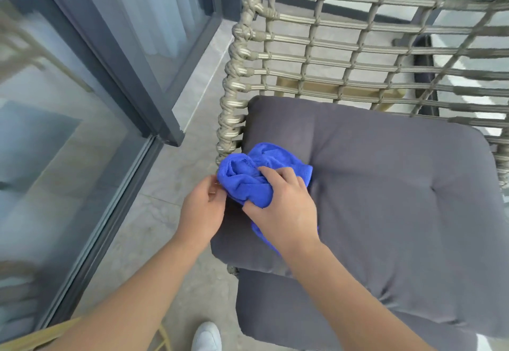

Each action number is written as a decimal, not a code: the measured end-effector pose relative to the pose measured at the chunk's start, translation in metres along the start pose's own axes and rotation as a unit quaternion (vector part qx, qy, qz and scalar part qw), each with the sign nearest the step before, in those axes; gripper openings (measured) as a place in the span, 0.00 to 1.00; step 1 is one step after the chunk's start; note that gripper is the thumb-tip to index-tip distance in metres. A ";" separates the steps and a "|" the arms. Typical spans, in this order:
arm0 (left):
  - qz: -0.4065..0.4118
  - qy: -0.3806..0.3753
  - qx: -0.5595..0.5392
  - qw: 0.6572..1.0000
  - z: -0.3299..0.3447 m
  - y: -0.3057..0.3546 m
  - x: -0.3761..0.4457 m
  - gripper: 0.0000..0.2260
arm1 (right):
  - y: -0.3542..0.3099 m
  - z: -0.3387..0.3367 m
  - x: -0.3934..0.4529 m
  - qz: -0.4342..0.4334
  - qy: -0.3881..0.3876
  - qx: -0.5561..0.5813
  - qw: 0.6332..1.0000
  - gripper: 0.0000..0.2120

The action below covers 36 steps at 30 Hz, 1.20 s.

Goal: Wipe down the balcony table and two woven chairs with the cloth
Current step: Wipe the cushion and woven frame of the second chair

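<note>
Midway at centre frame: right hand (281,207) grasping blue cloth (248,177) against woven chair (234,81), left hand (203,207) pinching its edge, desk unseen.

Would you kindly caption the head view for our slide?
Right hand bunches a blue cloth against the woven chair's frame beside its grey cushion.
</note>
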State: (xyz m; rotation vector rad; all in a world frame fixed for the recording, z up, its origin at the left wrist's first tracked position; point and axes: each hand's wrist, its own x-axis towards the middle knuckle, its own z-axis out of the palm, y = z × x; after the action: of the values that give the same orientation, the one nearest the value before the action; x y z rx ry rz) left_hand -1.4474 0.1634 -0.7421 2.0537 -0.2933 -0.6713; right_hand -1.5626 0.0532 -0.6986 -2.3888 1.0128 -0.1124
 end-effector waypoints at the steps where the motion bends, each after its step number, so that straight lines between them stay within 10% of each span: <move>1: -0.005 0.001 -0.006 1.000 -0.001 -0.004 0.001 0.11 | 0.002 -0.007 0.008 -0.010 0.010 0.008 1.000 0.28; 9: -0.027 -0.022 0.003 0.999 -0.006 -0.002 0.020 0.09 | 0.014 -0.056 0.122 -0.042 0.121 -0.018 0.992 0.27; 16: -0.025 -0.087 0.078 0.993 -0.003 0.005 0.035 0.10 | 0.002 -0.024 0.195 0.011 -0.021 -0.197 0.980 0.29; 36: -0.038 -0.157 0.081 0.984 0.001 0.005 0.029 0.26 | 0.024 0.018 0.028 -0.063 0.055 -0.075 0.994 0.30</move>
State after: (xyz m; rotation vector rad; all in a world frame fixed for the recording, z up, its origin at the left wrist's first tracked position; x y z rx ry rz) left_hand -1.4241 0.1467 -0.7481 2.1170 -0.4640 -1.0519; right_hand -1.5533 0.0282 -0.7300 -2.6085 0.9486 -0.2242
